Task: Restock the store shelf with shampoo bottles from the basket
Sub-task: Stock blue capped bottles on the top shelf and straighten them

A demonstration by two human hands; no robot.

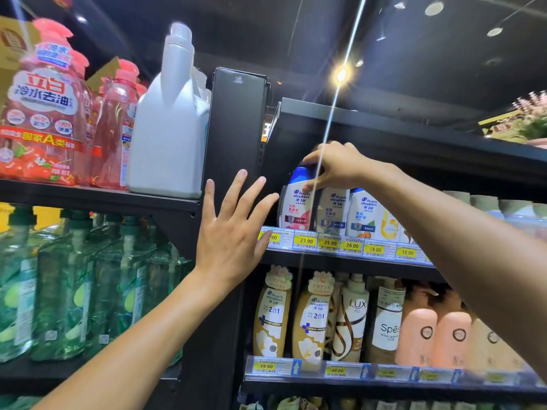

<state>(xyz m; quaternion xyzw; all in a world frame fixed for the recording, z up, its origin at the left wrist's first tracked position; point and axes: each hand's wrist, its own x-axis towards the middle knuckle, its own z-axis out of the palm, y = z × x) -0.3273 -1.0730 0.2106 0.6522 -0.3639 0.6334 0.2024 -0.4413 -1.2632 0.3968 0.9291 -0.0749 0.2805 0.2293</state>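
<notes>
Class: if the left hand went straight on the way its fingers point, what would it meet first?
Probably the black shelf upright that stands just behind the left hand. Depth is unclear, so it might instead pass to the right and reach the pink-labelled shampoo bottle at the row's left end.

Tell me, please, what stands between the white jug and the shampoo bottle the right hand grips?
The black shelf upright, with the left hand before it; head view.
</notes>
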